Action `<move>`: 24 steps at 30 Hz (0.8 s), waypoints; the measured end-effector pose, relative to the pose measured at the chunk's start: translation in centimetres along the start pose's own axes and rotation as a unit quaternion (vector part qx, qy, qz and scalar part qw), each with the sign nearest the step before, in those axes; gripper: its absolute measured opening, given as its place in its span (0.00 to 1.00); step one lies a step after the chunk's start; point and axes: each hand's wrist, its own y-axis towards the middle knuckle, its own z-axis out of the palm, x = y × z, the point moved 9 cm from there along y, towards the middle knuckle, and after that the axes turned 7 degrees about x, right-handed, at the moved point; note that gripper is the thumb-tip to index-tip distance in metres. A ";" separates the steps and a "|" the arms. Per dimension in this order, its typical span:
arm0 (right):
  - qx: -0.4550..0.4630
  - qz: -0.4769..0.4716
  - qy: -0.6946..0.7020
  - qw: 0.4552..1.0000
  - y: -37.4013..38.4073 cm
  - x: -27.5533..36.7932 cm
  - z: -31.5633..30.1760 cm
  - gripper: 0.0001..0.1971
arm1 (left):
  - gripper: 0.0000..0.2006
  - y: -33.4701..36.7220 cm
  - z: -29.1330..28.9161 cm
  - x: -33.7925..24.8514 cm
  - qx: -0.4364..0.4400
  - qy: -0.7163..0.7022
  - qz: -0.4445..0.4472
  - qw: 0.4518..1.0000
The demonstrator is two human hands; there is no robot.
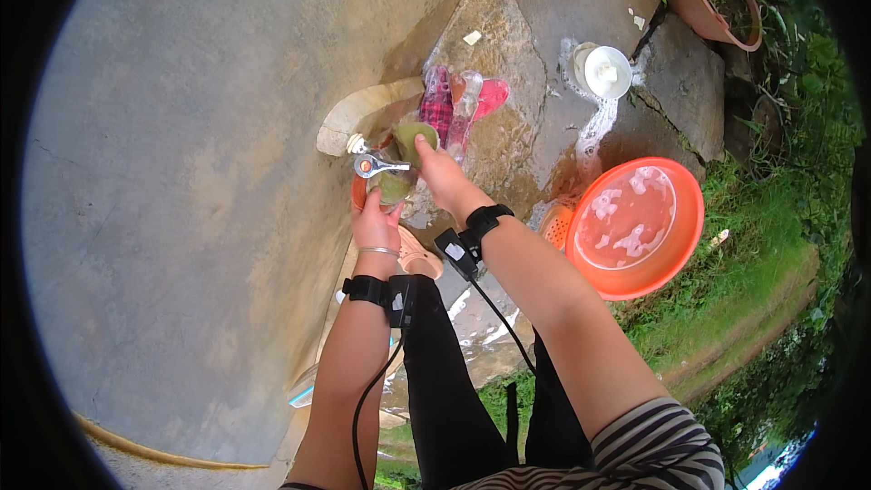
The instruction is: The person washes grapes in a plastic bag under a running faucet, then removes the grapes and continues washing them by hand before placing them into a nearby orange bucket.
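My left hand (pixel 375 229) is closed round the lower end of an olive-green, flat, soft-looking piece (pixel 394 187), just beneath a metal tap (pixel 382 166). Its upper part is gripped by my right hand (pixel 439 171), thumb pressed on the green surface. The tap covers the middle, so I cannot tell whether it is one piece or two. Something orange-red shows beside my left fingers. Just beyond my hands, a dark red plaid piece (pixel 436 102) and a bright pink shoe-shaped piece (pixel 491 98) lie wet on the stone.
An orange basin (pixel 687 234) with sudsy water stands at right, beside an orange perforated piece (pixel 554 225). Farther off are a white tub (pixel 626 73) amid spilled suds and a plant pot (pixel 697 9). A concrete wall (pixel 200 181) rises at left; grass (pixel 753 277) borders the right.
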 end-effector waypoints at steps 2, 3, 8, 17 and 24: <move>0.022 0.014 0.102 0.994 0.0 -0.7 0.2 0.23 | 0.22 -0.3 -0.4 0.1 -0.025 -0.003 0.010 1.000; 0.033 0.007 0.126 0.991 0.2 -0.6 0.2 0.23 | 0.22 0.0 -0.5 0.0 -0.036 -0.007 0.013 0.999; 0.028 0.021 0.177 0.984 0.4 -1.3 -0.9 0.19 | 0.22 0.1 -0.2 0.0 -0.047 0.028 0.005 0.998; 0.050 -0.085 0.136 0.986 -1.2 -0.1 1.9 0.16 | 0.21 0.0 0.5 -0.5 0.040 0.094 -0.041 0.994; -0.038 -0.090 0.027 0.995 0.4 -1.1 0.9 0.13 | 0.20 0.3 1.3 -1.7 0.090 0.141 -0.065 0.984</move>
